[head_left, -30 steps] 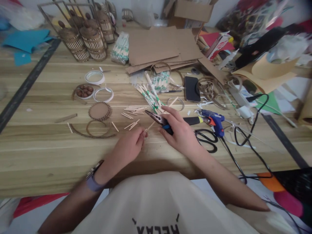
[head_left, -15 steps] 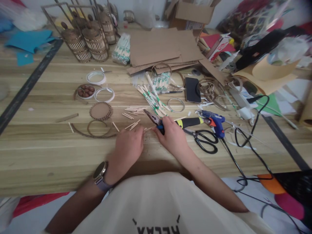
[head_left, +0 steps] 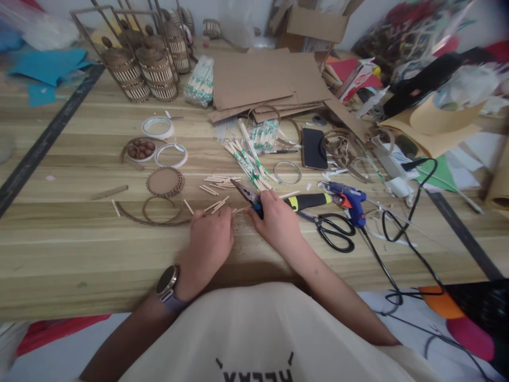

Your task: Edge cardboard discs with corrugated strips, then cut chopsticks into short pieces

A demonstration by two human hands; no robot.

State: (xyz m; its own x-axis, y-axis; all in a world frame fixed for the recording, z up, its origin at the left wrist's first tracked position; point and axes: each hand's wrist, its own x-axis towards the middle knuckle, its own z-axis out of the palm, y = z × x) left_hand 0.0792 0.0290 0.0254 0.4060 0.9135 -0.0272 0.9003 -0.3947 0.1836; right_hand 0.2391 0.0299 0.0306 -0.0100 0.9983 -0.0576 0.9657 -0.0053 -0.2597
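Near the table's front edge, my right hand (head_left: 280, 220) is closed around needle-nose pliers (head_left: 245, 192), whose jaws point up and left. My left hand (head_left: 210, 236), with a watch at the wrist, is closed beside it. A thin wooden stick (head_left: 239, 210) shows in the gap, running from the left fingertips to the right ones; its ends are hidden. Short cut sticks (head_left: 217, 204) lie just beyond my left hand. Further left are a curved dark strip (head_left: 149, 222), a brown ring (head_left: 161, 210) and a round cardboard piece with a ridged edge (head_left: 166, 182).
To the right lie black-handled scissors (head_left: 336, 232), a yellow-black handle (head_left: 310, 201), a blue glue gun (head_left: 350, 199) with its cord, and a phone (head_left: 314, 148). Green-wrapped sticks (head_left: 246, 162) and cardboard sheets (head_left: 270, 77) are further back. Stick-sided lanterns (head_left: 157, 71) stand back left.
The pliers' jaws have shifted slightly left and down, along with my right hand. Both hands keep their hold, and the view has moved a little.
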